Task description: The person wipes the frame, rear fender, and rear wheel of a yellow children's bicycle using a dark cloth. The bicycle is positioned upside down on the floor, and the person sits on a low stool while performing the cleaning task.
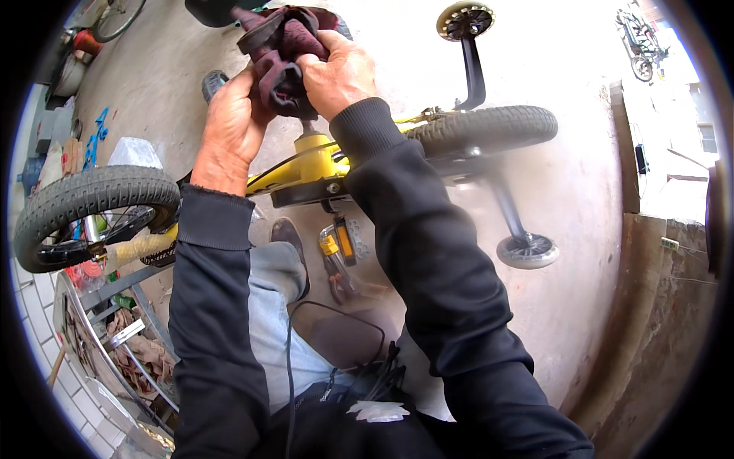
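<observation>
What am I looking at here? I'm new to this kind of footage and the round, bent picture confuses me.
There is no machine: a person works with two bare hands. The one picture comes from a wide fisheye camera worn on the person's head and looking down, so the straight edges bend and the black-sleeved forearms rise from the bottom. The left hand and right hand together clutch a dark red cloth, bunched above a small yellow bike. The bike has a front tyre, a rear tyre and two training wheels. It stands on a concrete floor. A pedal and the person's shoe show below the frame. At lower left is a metal rack with odds and ends.
</observation>
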`<state>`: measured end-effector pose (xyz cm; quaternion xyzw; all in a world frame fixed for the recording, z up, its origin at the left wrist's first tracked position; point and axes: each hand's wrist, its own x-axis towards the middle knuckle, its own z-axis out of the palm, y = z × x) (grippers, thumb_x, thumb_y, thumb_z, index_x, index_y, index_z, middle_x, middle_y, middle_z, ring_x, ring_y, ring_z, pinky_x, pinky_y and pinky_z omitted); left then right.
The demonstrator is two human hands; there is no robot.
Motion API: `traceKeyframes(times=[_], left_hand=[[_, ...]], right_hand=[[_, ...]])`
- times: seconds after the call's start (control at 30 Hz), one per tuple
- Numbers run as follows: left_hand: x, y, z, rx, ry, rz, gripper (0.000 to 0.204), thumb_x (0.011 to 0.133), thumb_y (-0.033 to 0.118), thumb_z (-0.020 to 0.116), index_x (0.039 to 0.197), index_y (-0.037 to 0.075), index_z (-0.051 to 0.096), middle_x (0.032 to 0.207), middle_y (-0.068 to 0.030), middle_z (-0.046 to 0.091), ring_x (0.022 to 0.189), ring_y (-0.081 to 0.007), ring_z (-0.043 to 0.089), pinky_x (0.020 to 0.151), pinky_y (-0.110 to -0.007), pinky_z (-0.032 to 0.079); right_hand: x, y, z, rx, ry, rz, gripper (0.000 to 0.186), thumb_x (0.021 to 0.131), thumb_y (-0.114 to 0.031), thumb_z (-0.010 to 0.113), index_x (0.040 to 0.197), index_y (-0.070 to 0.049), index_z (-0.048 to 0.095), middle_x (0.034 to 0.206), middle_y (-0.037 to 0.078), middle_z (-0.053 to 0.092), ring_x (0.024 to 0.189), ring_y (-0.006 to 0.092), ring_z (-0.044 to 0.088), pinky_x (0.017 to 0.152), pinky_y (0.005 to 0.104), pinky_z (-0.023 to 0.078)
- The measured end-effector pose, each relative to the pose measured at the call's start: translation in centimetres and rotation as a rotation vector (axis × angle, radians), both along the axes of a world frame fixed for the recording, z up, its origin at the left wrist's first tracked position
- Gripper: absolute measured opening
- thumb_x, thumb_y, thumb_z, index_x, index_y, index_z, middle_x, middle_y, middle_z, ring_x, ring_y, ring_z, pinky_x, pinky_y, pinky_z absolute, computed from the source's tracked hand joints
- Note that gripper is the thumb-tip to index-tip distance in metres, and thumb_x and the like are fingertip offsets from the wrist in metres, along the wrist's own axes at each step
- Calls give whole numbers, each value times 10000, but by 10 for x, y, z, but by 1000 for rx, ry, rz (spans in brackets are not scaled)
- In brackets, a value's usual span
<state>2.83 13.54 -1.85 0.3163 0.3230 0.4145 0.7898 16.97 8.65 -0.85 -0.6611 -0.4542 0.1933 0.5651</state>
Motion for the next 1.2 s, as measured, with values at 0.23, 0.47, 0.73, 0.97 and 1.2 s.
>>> traceKeyframes(times=[0.23,0.47,0.73,0.97,1.2], left_hand=[[7,-3,5,155,134,-35,293,1012,233,484,1143,9,620,1019,-63,673,882,-153,654,808,-315,540],[7,2,3,155,191,63,256,1000,210,495,1065,12,644,954,-64,677,792,-150,662,706,-280,561],[9,1,5,118,151,52,239,971,197,519,1068,16,643,975,-53,661,820,-153,654,714,-297,558],[11,2,-5,161,133,30,258,986,179,501,1140,-1,603,1076,-57,651,935,-154,635,842,-309,520],[26,-9,6,210,225,-66,259,1007,227,486,1119,28,608,1004,-28,650,875,-126,625,828,-307,525]], right_hand=[[2,0,-9,-111,297,-180,240,770,-123,558,918,49,638,931,308,643,954,469,604,892,458,462],[1,-41,7,-180,-126,22,298,764,-110,602,1016,35,666,890,262,675,869,377,673,806,396,516],[-7,-41,21,-159,-240,-58,348,767,-175,617,1077,-22,661,922,244,673,907,390,649,838,437,499],[-8,-18,19,-17,-359,-155,278,779,-172,619,1037,-69,637,945,188,636,917,389,619,829,470,484],[14,-9,8,-267,-465,-287,269,802,-187,621,1050,-88,658,956,186,669,942,385,641,854,458,496]])
